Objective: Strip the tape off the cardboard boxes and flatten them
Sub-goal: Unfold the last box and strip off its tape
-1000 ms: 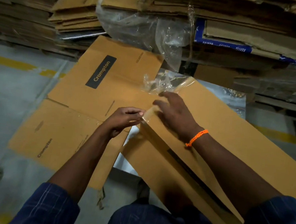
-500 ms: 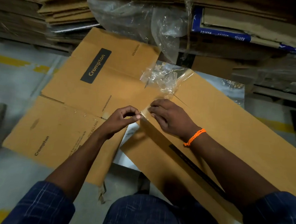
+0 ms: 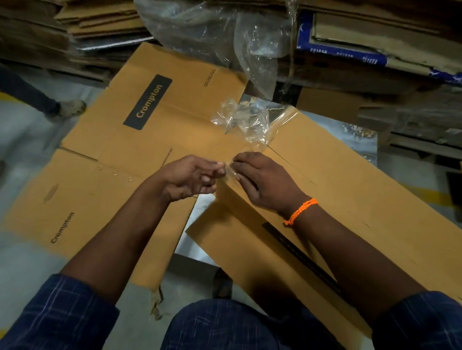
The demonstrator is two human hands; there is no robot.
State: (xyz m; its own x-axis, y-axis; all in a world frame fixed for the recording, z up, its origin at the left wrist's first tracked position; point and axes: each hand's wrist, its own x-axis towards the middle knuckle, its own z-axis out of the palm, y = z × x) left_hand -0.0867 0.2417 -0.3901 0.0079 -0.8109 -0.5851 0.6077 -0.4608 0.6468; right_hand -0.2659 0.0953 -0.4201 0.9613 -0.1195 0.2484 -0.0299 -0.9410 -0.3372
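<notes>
My left hand (image 3: 194,176) has its fingers curled, with thumb and forefinger pinching a short strip of clear glossy tape (image 3: 228,172). My right hand (image 3: 267,182) lies knuckles-up just right of it, fingers bent onto the left corner of the long brown flattened cardboard box (image 3: 359,188). Their tips are hidden, so I cannot tell whether they pinch the tape or only press the corner. Beyond the right hand the tape rises into a crumpled wad (image 3: 244,121) above the box's far-left edge. An orange braided wristband (image 3: 300,211) circles the right wrist.

The box's left edge ends beside a second flattened brown carton printed "Crompton" (image 3: 151,132), which lies on the floor. Bare grey floor (image 3: 18,140) gives open room on the left. Stacks of flattened cardboard (image 3: 99,15) and a hanging clear plastic sheet (image 3: 206,30) close off the far side.

The box's near end is hidden under my right forearm and lap. A blurred shoe (image 3: 71,108) shows at far left, its wearer cut off.
</notes>
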